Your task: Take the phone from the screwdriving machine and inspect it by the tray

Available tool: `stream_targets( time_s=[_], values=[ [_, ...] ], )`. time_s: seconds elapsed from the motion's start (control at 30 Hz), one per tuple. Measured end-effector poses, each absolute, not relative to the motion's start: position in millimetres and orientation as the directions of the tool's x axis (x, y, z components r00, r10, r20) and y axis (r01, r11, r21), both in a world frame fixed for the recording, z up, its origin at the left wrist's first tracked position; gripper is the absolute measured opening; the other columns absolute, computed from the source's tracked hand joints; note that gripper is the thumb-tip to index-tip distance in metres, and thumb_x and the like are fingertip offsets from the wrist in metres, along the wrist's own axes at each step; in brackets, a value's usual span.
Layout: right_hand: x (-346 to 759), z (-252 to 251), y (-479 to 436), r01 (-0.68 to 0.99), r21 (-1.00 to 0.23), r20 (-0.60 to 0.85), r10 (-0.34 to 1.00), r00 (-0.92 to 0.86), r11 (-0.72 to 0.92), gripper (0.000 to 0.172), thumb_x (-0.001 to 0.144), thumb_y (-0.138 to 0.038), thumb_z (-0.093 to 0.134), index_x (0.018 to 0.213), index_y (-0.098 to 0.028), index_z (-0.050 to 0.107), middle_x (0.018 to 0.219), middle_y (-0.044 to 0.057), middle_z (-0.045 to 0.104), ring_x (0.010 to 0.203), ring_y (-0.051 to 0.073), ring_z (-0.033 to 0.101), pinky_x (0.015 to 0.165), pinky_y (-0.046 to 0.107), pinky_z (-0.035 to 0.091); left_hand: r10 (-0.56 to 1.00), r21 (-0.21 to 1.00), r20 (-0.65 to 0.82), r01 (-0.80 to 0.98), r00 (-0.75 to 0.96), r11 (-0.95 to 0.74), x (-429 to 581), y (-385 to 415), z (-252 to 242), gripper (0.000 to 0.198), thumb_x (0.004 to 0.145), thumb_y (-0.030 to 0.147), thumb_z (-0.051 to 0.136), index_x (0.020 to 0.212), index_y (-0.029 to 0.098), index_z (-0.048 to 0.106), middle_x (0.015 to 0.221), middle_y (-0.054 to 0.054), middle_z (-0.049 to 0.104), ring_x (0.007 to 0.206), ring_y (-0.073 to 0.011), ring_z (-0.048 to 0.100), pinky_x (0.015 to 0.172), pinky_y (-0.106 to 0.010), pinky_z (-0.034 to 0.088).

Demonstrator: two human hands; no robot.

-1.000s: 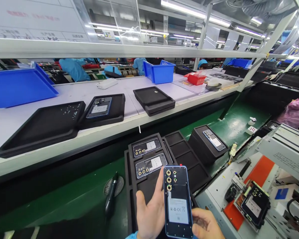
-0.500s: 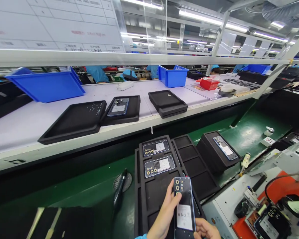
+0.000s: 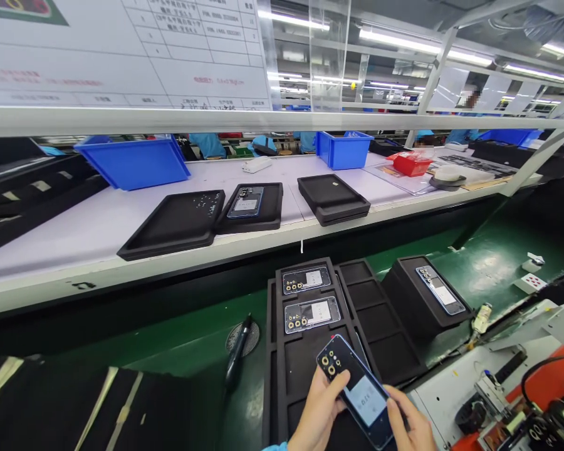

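Observation:
I hold a dark phone (image 3: 357, 391), back side up with its gold camera rings showing, tilted over a black slotted tray (image 3: 275, 369) on the green belt. My left hand (image 3: 317, 407) grips its left edge, thumb by the camera rings. My right hand (image 3: 411, 423) grips its lower right edge. Two more phones (image 3: 307, 280) (image 3: 313, 314) lie in the tray's upper slots. The slot under the held phone is empty.
A second black tray (image 3: 380, 319) and a black block carrying a phone (image 3: 439, 289) sit to the right. A black pen-like tool (image 3: 237, 354) lies on the belt at left. The shelf above holds black trays (image 3: 173, 225), one with a phone (image 3: 245, 202), and blue bins (image 3: 136, 163).
The phone has turned from upright to tilted, top toward the left, and dropped closer to the tray. My view has shifted left and up.

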State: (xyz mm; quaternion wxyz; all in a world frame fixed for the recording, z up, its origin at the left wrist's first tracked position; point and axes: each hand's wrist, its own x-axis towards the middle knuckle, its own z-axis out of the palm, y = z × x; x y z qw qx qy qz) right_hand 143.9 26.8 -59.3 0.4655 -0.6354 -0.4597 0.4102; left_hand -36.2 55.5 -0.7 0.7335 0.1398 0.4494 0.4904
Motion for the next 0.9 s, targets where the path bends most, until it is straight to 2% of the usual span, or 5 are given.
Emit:
stream_targets(
  time_s=[0.2, 0.33, 0.47, 0.7, 0.9],
  values=[
    [128.5, -43.4, 60.9, -0.353, -0.880, -0.374, 0.921, 0.106, -0.317, 0.066, 0.072, -0.058, 0.077, 0.123, -0.024, 0.052, 0.097, 0.007, 0.077, 0.088, 0.027, 0.072, 0.066, 0.034, 0.059, 0.744, 0.403, -0.668, -0.824, 0.033, 0.398, -38.9, 50.1, -2.9, 0.041, 0.082, 0.010, 0.067, 0.119, 0.014, 0.050, 0.099, -0.009, 0.077, 0.098, -0.0236, 0.072, 0.094, -0.040, 0.058],
    [106.7, -37.6, 74.0, -0.390, -0.854, -0.365, 0.931, -0.020, -0.343, 0.084, 0.070, -0.050, 0.083, 0.136, -0.020, 0.041, 0.106, 0.010, 0.075, 0.092, 0.023, 0.071, 0.073, 0.033, 0.059, 0.697, 0.368, -0.711, -0.892, -0.089, 0.262, -40.1, 54.4, -7.0, 0.035, 0.080, 0.006, 0.068, 0.110, 0.016, 0.053, 0.092, -0.006, 0.078, 0.094, -0.0191, 0.073, 0.090, -0.033, 0.058],
    [91.0, -42.0, 89.9, -0.418, -0.833, -0.378, 0.925, -0.047, -0.362, 0.092, 0.064, -0.052, 0.086, 0.134, -0.012, 0.043, 0.093, 0.009, 0.076, 0.080, 0.020, 0.071, 0.069, 0.032, 0.058, 0.651, 0.386, -0.758, -0.783, 0.032, 0.487, -42.2, 46.0, -24.4, 0.029, 0.081, 0.031, 0.072, 0.101, 0.019, 0.054, 0.086, -0.003, 0.077, 0.070, -0.0162, 0.073, 0.065, -0.025, 0.054],
    [74.6, -70.5, 105.7, -0.099, -0.951, -0.290, 0.956, -0.035, -0.292, 0.085, 0.068, -0.058, 0.074, 0.135, -0.011, 0.053, 0.107, 0.012, 0.073, 0.072, 0.019, 0.067, 0.069, 0.037, 0.061, 0.785, 0.809, -0.465, -0.165, 0.410, 0.565, -35.7, 36.7, -58.8, 0.064, 0.056, 0.076, 0.072, 0.075, 0.016, 0.058, 0.069, -0.002, 0.065, 0.057, -0.0092, 0.056, 0.061, -0.023, 0.035],
    [80.9, -80.4, 95.7, 0.213, -0.972, -0.111, 0.993, -0.032, -0.101, 0.062, 0.083, -0.050, 0.053, 0.133, -0.013, 0.060, 0.139, 0.016, 0.058, 0.126, 0.031, 0.057, 0.112, 0.049, 0.042, 0.964, 0.947, -0.220, 0.270, 0.146, 0.175, -46.8, 58.1, -20.0, 0.046, 0.087, 0.061, 0.046, 0.086, 0.017, 0.060, 0.078, -0.002, 0.059, 0.073, -0.0149, 0.051, 0.071, -0.030, 0.040]
  ],
)
